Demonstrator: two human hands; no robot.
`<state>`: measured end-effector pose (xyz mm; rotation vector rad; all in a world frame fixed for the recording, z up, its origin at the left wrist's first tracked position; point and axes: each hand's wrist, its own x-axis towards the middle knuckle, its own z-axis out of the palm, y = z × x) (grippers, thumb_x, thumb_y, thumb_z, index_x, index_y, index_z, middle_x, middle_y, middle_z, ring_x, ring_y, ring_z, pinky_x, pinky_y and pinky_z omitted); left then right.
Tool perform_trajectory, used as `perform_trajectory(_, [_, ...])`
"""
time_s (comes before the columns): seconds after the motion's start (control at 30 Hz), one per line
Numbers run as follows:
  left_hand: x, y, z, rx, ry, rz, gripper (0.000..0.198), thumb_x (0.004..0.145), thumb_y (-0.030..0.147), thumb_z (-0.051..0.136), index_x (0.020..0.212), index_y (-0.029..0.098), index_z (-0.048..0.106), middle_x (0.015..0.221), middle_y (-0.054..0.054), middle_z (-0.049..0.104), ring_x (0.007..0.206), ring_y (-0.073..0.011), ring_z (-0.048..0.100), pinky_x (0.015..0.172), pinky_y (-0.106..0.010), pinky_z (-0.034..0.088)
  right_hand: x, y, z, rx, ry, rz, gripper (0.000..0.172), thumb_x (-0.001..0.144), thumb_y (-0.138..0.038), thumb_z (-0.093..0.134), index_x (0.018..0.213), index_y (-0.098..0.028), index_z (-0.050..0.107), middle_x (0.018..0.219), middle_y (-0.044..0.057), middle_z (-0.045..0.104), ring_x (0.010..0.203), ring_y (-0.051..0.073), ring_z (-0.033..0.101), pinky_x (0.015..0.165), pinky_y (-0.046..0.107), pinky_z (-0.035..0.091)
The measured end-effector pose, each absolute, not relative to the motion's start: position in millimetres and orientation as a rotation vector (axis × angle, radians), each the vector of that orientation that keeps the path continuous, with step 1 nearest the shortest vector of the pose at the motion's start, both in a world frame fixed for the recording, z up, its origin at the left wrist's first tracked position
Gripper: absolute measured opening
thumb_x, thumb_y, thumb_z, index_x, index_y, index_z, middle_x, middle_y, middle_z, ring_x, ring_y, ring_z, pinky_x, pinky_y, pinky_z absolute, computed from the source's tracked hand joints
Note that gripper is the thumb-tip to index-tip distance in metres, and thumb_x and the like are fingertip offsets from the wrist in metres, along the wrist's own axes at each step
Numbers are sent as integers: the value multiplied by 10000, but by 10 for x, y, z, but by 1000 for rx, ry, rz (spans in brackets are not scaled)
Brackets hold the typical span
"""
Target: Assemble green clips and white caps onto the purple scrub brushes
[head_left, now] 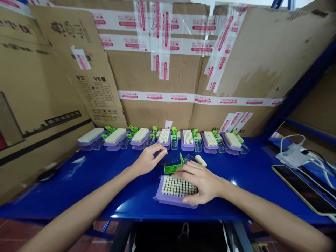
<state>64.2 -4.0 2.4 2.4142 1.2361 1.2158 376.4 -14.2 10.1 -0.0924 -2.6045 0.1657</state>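
A purple block with rows of pale, peg-like tips (174, 187) lies near the table's front edge. My right hand (202, 180) spans its right end, thumb along the near side and fingers over the far side, covering part of the rows. Just beyond it are an open green plastic piece (172, 169) with a raised flap, a clear part (189, 158) and a cream cylinder (201, 161). My left hand (149, 159) hovers left of these, thumb and finger drawn together at the tips; anything between them is hidden. Small thin pieces (170, 162) show to its right.
Several similar purple blocks (187, 140) stand in a row at the back, with green-and-clear parts (174, 138) beside them. Cardboard walls (157, 115) rise behind the blue table (105, 182). On the right are a phone (304, 189) and a white power strip (295, 155) with cables.
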Motion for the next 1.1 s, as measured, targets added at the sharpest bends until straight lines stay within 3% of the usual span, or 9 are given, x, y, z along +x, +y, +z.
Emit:
perform_trajectory(0.17, [612,-19,4,2436,1194,1101,335,1197,430,590,1067,222,818,1056,-70,842,1000,-243,771,982,-422,614,3774,-139,94,-90,-2595,84,445,1165,-443,579,1486,-151,675,1121,126,805,963,270,737,863,445,636])
perform_trajectory(0.33, [588,-22,-7,2456,1095,953,345,1197,468,605,1159,254,873,1112,-86,827,1089,-258,775,1037,-442,623,3787,-107,103,-132,-2550,-61,319,1207,-353,513,1299,-166,754,1007,99,814,866,251,714,791,413,589])
perform_trajectory(0.6, [595,-51,39,2465,1016,828,357,1125,565,723,1280,280,871,1169,-100,768,1139,-282,763,1065,-477,634,3765,-81,97,-241,-2517,-280,384,1239,-347,472,1081,-171,775,852,61,736,779,228,655,729,379,505])
perform_trajectory(0.73, [588,-24,5,2456,1030,817,308,1106,539,767,1225,281,886,1205,-101,753,1168,-284,763,1095,-477,613,3786,-17,79,-288,-2492,-327,378,1248,-328,469,1078,-175,770,879,58,739,797,220,656,755,367,497])
perform_trajectory(1.1, [536,71,-97,2523,1118,928,310,1171,467,662,1142,242,873,1176,-90,762,1137,-254,734,1075,-426,598,3867,151,57,-387,-2472,-338,378,1268,-309,419,1160,-168,752,940,63,756,840,223,637,804,378,461])
